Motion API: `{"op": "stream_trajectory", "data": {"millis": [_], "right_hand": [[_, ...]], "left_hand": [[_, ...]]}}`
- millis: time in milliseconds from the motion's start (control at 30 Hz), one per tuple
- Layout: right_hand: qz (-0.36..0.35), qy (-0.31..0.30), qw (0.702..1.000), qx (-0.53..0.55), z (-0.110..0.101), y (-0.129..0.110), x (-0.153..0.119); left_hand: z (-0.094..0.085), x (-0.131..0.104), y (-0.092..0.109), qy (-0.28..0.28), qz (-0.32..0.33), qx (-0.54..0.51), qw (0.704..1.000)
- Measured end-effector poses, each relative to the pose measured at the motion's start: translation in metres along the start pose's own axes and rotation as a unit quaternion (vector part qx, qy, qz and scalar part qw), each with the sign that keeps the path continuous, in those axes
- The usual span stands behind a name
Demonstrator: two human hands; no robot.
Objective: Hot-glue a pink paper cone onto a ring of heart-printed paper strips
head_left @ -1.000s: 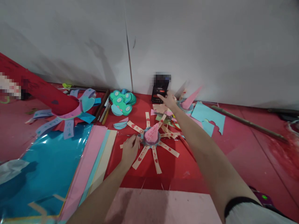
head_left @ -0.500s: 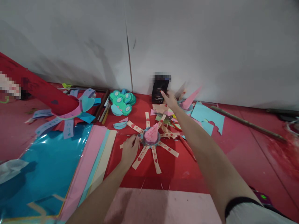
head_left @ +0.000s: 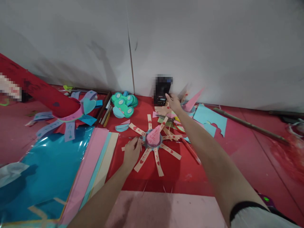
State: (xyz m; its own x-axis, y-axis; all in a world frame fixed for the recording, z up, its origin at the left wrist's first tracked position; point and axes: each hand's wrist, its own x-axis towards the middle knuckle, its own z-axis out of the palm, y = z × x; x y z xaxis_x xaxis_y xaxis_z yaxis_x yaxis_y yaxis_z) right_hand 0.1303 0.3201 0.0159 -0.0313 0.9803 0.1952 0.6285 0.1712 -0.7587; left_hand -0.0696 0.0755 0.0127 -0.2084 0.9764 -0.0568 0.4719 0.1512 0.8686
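A paper craft (head_left: 153, 138) with a pink cone at its centre and beige strips fanned outward lies on the red surface. At its left edge is my left hand (head_left: 132, 150), fingers bent and pinched near a strip; a small thing between them is hard to make out. My right hand (head_left: 173, 102) reaches to the black phone (head_left: 162, 90), which leans against the wall, and a finger touches or nearly touches its screen. Scissors (head_left: 166, 117) lie on paper scraps below the right hand.
Green cutouts (head_left: 123, 103), pens (head_left: 106, 115) and paper sheets (head_left: 95, 158) lie left. A red cone craft (head_left: 64, 103) stands farther left. Light-blue paper (head_left: 204, 115), a pink cone (head_left: 193, 100) and a bamboo stick (head_left: 249, 125) are on the right. The white wall (head_left: 213, 57) rises behind.
The phone's screen now shows different content. My right fingertip has shifted slightly right and down on it. My left hand stays by the craft.
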Motion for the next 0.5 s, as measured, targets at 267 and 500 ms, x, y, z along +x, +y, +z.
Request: {"op": "stream_trajectory", "data": {"millis": [267,500], "right_hand": [[0.009,0.126,0.987,-0.099,-0.03,-0.027,-0.028],[-0.081,0.174,0.981,0.004,-0.061,-0.085,-0.067]], "left_hand": [[0.001,-0.002,0.001,0.021,0.017,-0.02,0.999],[0.004,-0.009,0.002,0.118,0.091,0.047,0.988]]}}
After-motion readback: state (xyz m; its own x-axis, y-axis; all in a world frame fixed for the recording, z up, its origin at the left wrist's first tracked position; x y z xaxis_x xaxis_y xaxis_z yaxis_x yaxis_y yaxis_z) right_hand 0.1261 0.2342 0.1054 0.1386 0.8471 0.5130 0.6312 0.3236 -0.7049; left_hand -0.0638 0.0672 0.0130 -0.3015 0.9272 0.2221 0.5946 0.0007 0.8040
